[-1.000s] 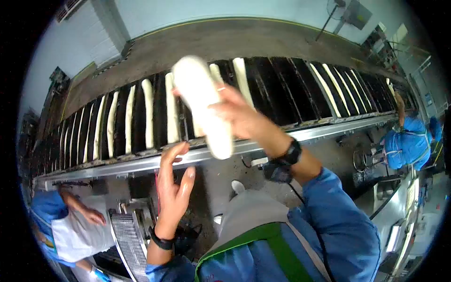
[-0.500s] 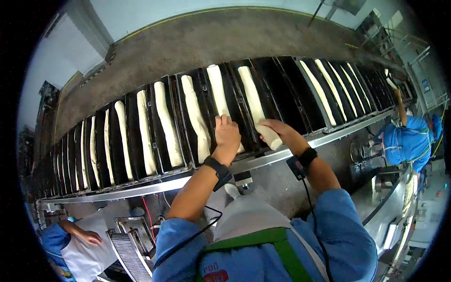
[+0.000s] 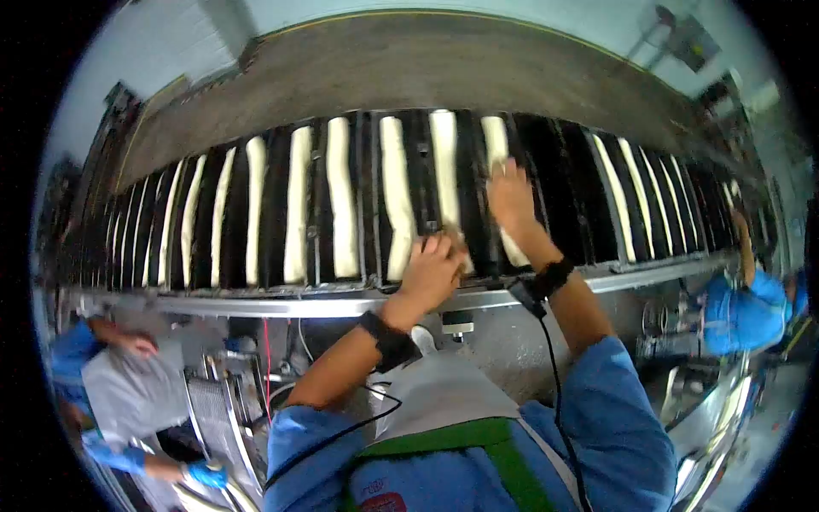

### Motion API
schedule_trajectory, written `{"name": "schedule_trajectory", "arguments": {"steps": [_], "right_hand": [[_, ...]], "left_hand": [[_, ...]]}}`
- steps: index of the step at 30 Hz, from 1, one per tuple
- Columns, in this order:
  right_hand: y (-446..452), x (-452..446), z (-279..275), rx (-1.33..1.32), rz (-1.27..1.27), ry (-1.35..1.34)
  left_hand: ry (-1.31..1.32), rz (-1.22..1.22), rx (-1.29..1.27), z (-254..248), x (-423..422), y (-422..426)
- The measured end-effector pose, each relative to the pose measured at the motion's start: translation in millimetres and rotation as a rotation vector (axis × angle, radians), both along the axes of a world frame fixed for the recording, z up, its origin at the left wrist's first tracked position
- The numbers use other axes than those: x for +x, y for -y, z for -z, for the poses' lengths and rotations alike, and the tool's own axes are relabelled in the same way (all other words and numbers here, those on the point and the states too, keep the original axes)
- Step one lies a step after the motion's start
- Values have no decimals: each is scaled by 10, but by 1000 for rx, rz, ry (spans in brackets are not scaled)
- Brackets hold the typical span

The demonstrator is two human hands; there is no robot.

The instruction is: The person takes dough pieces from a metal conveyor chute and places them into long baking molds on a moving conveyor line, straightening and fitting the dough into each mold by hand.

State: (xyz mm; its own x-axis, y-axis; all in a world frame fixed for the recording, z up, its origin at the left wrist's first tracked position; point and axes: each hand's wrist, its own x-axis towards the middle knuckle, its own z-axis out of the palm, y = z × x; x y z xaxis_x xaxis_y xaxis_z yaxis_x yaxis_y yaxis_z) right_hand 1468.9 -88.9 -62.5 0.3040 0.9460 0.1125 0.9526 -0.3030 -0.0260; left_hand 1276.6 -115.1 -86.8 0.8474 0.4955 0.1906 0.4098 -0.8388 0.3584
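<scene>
My left hand [image 3: 433, 269] is bent over the near end of a long pale dough strip [image 3: 444, 162], its fingers curled round it and slightly blurred. That strip lies in a black trough. One trough to the right, another dough strip [image 3: 495, 136] lies lengthwise. My right hand [image 3: 514, 200] rests on the middle of it, fingers stretched forward and hiding part of the dough. Its near end [image 3: 515, 251] shows beside my right wrist. Left of my hands, a slightly crooked dough strip [image 3: 395, 188] lies untouched.
A metal rail [image 3: 341, 305] runs along the near side of the black troughs [image 3: 589, 200]. Several more dough strips [image 3: 341, 196] lie to both sides. One co-worker [image 3: 744, 316] stands at the right; others are at the lower left, near a metal frame [image 3: 226, 410].
My right hand has let go of the raised near end and moved forward onto the strip, which now lies down in its trough. My left hand has shifted towards its strip's near end. The view has turned.
</scene>
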Motion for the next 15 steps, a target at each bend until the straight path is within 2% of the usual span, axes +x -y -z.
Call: {"name": "schedule_trajectory", "arguments": {"steps": [2, 5, 7, 9, 11, 12, 13, 14, 15], "right_hand": [[-491, 43, -87, 156, -209, -63], [-1162, 313, 288, -76, -295, 3], [-1628, 462, 522, -223, -361, 119], [-1996, 663, 726, -355, -406, 289], [-2266, 814, 831, -490, -437, 472], [-2366, 907, 859, -564, -441, 567], [-2517, 1068, 990, -632, -452, 649], [-2598, 1169, 1056, -710, -462, 735], [-2608, 1171, 946, -617, -410, 495]], "left_hand": [[43, -41, -43, -40, -339, 123], [60, -270, -98, -140, -1188, 318], [89, -585, -99, -204, -1901, 541], [109, -916, -91, -11, -2683, 847], [34, -1274, 12, 238, -3532, 1322], [87, -1478, 97, 406, -3913, 1641], [-4, -1715, 104, 386, -4117, 1899], [-160, -2001, 30, 824, -4563, 2225], [-195, -2313, -295, 893, -4912, 2438]]}}
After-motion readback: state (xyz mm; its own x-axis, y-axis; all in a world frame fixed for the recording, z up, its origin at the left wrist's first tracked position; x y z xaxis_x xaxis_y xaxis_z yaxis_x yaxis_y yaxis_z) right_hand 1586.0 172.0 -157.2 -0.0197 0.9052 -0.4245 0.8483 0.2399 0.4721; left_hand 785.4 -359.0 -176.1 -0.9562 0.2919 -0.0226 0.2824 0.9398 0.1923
